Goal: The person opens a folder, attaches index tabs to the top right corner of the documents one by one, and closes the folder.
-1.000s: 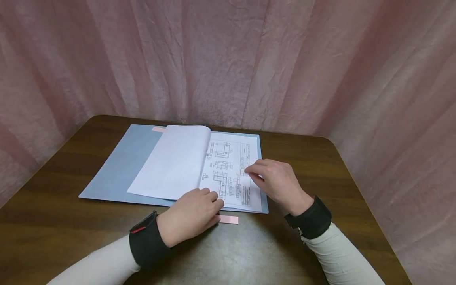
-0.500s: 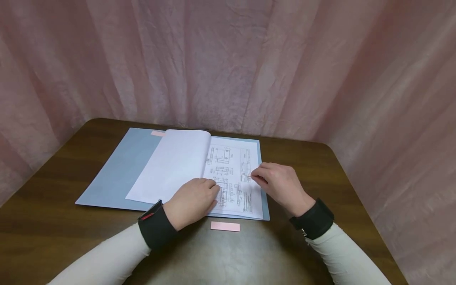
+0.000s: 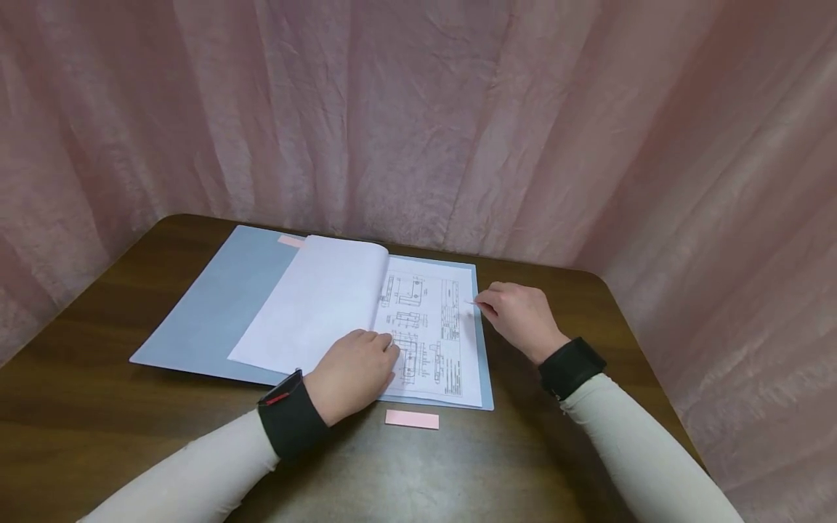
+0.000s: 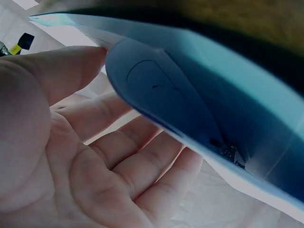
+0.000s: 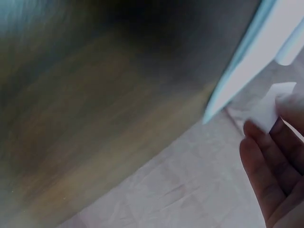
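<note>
A light blue folder (image 3: 203, 312) lies open on the table, with a turned white page (image 3: 317, 301) folded over to the left. On its right side is a sheet with technical drawings (image 3: 428, 312). My left hand (image 3: 356, 372) rests at the lower fold of the pages; in the left wrist view its thumb (image 4: 78, 71) meets the page edge and the other fingers extend behind it. My right hand (image 3: 519, 319), by the sheet's right edge, pinches a small pale slip (image 5: 266, 110), apparently a sticky note, between thumb and fingers, raised off the paper.
A pink sticky-note strip (image 3: 412, 419) lies on the brown table (image 3: 418, 479) in front of the folder. Another pink strip (image 3: 290, 241) is at the folder's top left, partly beside the turned page. Pink curtains (image 3: 418, 131) hang behind the table.
My right hand has moved up and right, away from the drawing sheet, with the slip. The left hand has shifted from beside the pink strip onto the pages, uncovering the whole strip.
</note>
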{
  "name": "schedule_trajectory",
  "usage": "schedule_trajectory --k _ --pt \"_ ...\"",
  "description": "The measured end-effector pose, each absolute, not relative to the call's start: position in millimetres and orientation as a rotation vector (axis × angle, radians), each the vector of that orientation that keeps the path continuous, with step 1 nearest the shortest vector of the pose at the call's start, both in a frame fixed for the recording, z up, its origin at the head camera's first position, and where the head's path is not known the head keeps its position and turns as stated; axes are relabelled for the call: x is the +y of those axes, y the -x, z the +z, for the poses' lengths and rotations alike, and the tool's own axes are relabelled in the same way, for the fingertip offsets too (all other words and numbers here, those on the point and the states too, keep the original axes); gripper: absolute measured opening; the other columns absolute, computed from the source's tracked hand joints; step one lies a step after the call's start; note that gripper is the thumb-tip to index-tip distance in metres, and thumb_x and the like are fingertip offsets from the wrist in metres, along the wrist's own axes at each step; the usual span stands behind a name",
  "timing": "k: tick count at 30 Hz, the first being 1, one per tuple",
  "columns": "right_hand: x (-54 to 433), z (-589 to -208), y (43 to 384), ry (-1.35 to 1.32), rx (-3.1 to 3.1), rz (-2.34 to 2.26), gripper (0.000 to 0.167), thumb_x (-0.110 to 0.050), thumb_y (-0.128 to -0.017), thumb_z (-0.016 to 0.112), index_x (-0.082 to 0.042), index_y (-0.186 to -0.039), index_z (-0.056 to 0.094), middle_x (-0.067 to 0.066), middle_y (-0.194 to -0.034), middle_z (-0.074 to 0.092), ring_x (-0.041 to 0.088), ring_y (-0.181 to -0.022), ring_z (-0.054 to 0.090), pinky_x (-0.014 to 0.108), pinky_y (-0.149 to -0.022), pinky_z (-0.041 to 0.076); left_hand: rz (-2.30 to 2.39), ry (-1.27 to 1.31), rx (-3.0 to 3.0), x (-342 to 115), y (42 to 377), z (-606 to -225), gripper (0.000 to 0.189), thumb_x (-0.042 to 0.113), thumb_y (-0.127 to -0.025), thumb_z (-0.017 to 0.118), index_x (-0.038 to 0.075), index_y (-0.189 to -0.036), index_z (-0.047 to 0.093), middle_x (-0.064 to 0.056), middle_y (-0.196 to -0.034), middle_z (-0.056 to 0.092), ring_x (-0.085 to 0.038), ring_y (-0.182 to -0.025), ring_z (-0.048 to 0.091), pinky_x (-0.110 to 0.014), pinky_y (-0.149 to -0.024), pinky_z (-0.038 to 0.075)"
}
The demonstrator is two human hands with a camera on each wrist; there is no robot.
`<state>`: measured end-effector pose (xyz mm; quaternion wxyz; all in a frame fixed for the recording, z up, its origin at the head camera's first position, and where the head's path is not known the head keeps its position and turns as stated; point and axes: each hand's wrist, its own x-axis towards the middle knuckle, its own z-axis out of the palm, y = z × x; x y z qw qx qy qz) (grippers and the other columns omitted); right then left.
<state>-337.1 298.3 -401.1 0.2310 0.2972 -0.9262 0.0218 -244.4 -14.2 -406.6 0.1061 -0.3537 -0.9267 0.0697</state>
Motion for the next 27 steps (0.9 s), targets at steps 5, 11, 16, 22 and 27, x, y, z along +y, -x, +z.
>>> schedule_trajectory --k 5,11,16,22,27 --pt "299.6 -406.2 355.2 -0.789 -2.568 0.005 0.01 -0.01 -0.096 0.087 -0.01 -0.106 0.088 0.006 -0.097 0.077 0.022 -0.082 0.07 0.038 -0.071 0.06 0.198 1.035 -2.739 -13.0 244.0 -406.4 0.042 0.034 -0.095 0.089 0.001 -0.12 0.079 -0.013 -0.114 0.078 -0.026 -0.098 0.073 -0.041 -0.096 0.06" --pt "298.5 -411.0 375.6 -0.762 -2.577 -0.046 0.009 -0.008 -0.098 0.085 -0.01 -0.106 0.087 0.006 -0.094 0.077 0.021 -0.078 0.069 0.038 -0.071 0.059 0.199 1.03 -2.717 -11.9 243.8 -405.1 0.04 0.032 -0.095 0.089 0.002 -0.119 0.08 -0.013 -0.109 0.078 -0.025 -0.091 0.07 -0.038 -0.09 0.06" --pt "298.7 -412.7 389.8 -0.753 -2.563 -0.058 0.014 -0.006 -0.098 0.085 -0.01 -0.11 0.088 0.007 -0.096 0.079 0.022 -0.081 0.074 0.038 -0.073 0.061 0.199 1.032 -2.712 -12.0 245.2 -405.0 0.04 0.031 -0.094 0.09 0.002 -0.119 0.08 -0.013 -0.109 0.078 -0.024 -0.09 0.069 -0.038 -0.089 0.061" --pt "298.0 -413.5 403.1 -0.73 -2.541 -0.088 0.014 -0.004 -0.097 0.084 -0.01 -0.109 0.088 0.008 -0.097 0.079 0.024 -0.082 0.075 0.04 -0.073 0.062 0.215 1.032 -2.728 -11.6 246.1 -404.4 0.041 0.032 -0.093 0.091 0.003 -0.12 0.08 -0.013 -0.111 0.078 -0.024 -0.09 0.069 -0.038 -0.09 0.061" --pt "294.6 -416.1 412.2 -0.71 -2.553 -0.097 0.013 -0.006 -0.099 0.082 -0.011 -0.109 0.088 0.009 -0.099 0.079 0.025 -0.085 0.075 0.041 -0.076 0.062 0.207 1.034 -2.728 -11.7 245.7 -404.6 0.041 0.031 -0.093 0.091 0.003 -0.12 0.08 -0.012 -0.111 0.078 -0.024 -0.09 0.069 -0.038 -0.09 0.061"
